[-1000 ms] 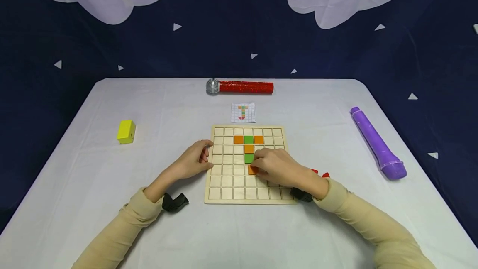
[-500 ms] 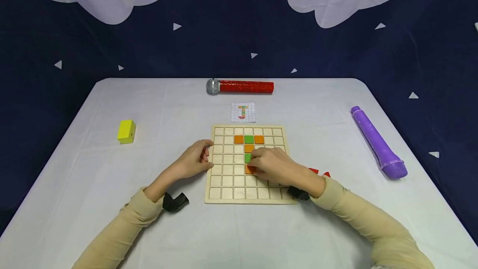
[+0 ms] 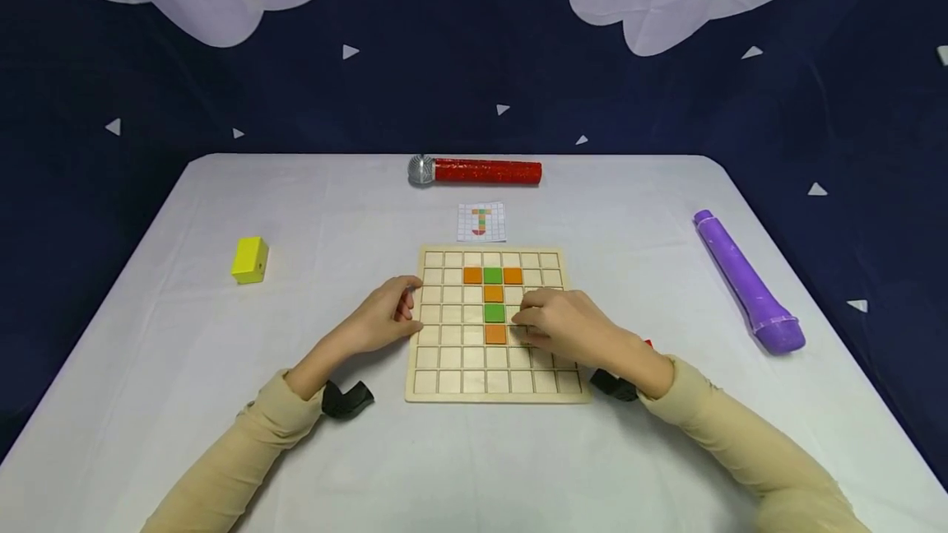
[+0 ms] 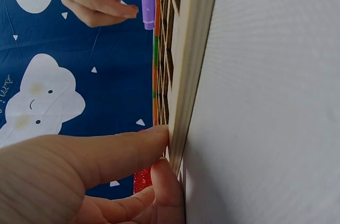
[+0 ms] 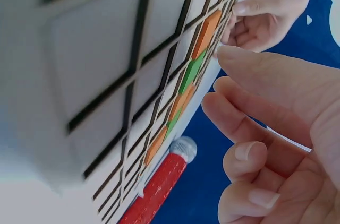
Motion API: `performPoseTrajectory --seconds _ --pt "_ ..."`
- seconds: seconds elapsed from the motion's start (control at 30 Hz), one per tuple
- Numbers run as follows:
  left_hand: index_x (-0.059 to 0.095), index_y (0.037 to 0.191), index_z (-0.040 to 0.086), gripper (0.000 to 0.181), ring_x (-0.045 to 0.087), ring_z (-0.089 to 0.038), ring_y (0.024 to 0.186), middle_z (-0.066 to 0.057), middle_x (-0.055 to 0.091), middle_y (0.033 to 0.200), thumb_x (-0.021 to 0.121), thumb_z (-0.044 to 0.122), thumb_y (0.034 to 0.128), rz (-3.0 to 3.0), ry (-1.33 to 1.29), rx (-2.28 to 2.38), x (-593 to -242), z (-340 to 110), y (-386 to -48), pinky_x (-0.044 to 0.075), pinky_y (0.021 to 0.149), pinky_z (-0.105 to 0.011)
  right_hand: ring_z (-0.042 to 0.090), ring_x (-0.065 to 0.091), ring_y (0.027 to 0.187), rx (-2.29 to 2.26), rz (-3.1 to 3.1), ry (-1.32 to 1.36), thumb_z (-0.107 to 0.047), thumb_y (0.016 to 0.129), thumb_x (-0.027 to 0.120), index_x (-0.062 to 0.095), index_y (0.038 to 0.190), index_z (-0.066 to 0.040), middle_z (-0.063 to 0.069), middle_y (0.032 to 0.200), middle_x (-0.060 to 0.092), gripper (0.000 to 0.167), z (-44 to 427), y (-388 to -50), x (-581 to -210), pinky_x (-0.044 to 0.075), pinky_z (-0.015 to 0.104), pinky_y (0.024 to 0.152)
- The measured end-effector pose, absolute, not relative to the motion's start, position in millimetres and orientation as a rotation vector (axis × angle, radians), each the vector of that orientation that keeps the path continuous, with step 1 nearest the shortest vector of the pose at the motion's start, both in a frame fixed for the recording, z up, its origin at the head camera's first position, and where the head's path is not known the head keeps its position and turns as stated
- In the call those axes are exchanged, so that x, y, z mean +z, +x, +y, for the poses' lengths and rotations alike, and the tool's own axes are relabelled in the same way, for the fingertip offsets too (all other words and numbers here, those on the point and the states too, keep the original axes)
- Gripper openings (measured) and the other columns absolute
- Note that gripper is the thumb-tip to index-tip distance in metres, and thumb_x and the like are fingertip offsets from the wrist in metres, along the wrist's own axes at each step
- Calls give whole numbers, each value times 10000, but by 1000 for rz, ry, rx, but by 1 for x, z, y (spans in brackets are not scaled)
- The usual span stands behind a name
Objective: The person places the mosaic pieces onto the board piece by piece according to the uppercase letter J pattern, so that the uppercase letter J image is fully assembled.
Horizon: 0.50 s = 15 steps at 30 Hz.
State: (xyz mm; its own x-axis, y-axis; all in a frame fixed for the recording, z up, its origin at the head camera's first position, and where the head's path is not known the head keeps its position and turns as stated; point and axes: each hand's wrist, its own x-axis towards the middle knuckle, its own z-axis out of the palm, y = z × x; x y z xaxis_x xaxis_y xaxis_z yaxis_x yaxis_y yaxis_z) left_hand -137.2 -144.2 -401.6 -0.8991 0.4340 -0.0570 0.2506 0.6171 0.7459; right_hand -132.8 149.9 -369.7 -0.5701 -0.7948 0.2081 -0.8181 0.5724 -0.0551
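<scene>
A wooden grid board [image 3: 452, 360] lies on the table. Orange and green square tiles fill some of its cells, forming a short row with a column below it. The lowest orange tile [image 3: 495, 335] sits in its cell. My left hand [image 3: 378, 319] touches the board's left edge with thumb and fingertips spread along it; the left wrist view shows the thumb [image 4: 127, 152] against the rim. Over the board's right half, beside the tile column, my right hand [image 3: 566, 325] hovers with loosely bent fingers. Nothing shows between them in the right wrist view.
Behind the board lies a small pattern card [image 3: 481, 222], with a red toy microphone [image 3: 485, 171] farther back. A yellow block [image 3: 250, 260] stands at left, a purple microphone [image 3: 748, 282] at right. A red piece [image 3: 648, 344] peeks out by my right wrist.
The lowest orange tile slid left into the cell under the green one. My right hand then let go of it and drew back a little to the right. My left hand stayed put.
</scene>
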Motion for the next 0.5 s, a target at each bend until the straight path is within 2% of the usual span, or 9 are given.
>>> performPoseTrajectory --seconds 0.5 --pt "410 1279 -97 543 448 -140 754 -97 470 882 669 -7 811 2605 567 1165 -401 -145 -137 386 639 -206 87 613 731 228 -2677 1171 -67 696 788 741 890 -105 -24 839 644 203 200 -122 -370 509 240 590"
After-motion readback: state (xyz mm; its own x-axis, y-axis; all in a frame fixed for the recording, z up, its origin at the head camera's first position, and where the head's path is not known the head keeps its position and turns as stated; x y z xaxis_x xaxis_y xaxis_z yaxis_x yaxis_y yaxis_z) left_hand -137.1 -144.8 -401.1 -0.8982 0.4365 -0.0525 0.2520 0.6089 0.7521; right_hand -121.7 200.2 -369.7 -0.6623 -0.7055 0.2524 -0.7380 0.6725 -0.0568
